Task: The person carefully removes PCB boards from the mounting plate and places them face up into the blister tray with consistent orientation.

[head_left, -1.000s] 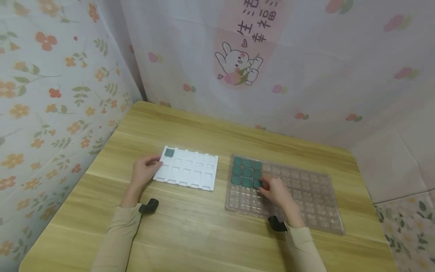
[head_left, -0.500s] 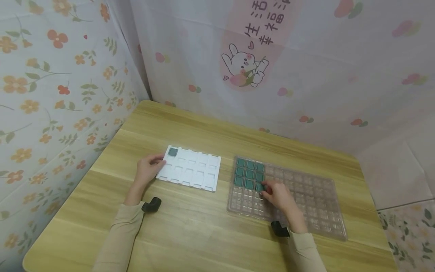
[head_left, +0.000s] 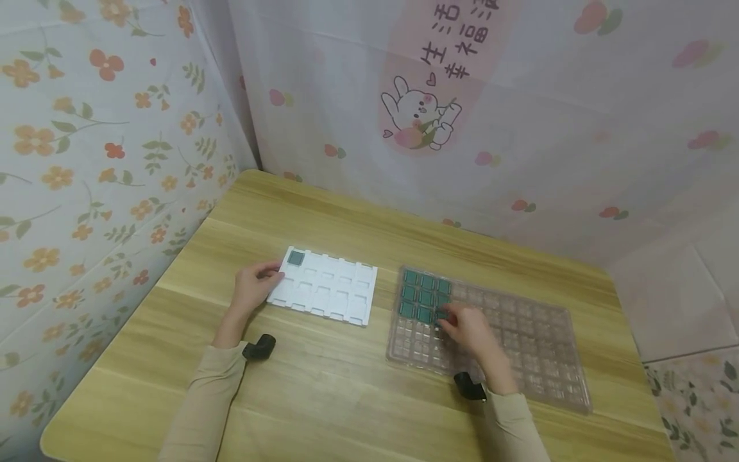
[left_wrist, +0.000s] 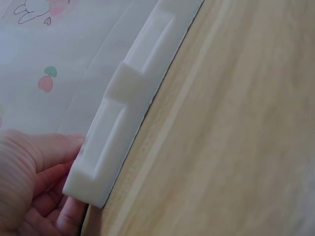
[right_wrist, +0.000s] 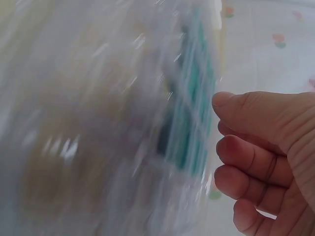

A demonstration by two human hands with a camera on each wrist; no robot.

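My left hand (head_left: 253, 285) holds the left edge of a white tray (head_left: 317, 313) with shallow rectangular recesses. In the left wrist view, the thumb lies at the rim and the fingers curl beside and below the corner. One green square chip (head_left: 296, 258) sits in the tray's far left recess. My right hand (head_left: 466, 326) is over a clear plastic tray (head_left: 519, 350), thumb and forefinger pinching a green chip (head_left: 441, 315) at the near right corner of a block of several chips (head_left: 426, 298). That chip is partly hidden by the fingers; the right wrist view is blurred.
Both trays lie on a wood-grain table (head_left: 323, 404), with a strip of bare tabletop between them. A printed curtain (head_left: 323, 83) hangs behind the table and a floral one (head_left: 115, 212) along the left. Black devices (head_left: 260, 347) are worn at both wrists.
The head view has shifted slightly, so everything appears a little further right. My right fingers stay at the same chip with a small shift of the hand; my left hand keeps its hold.
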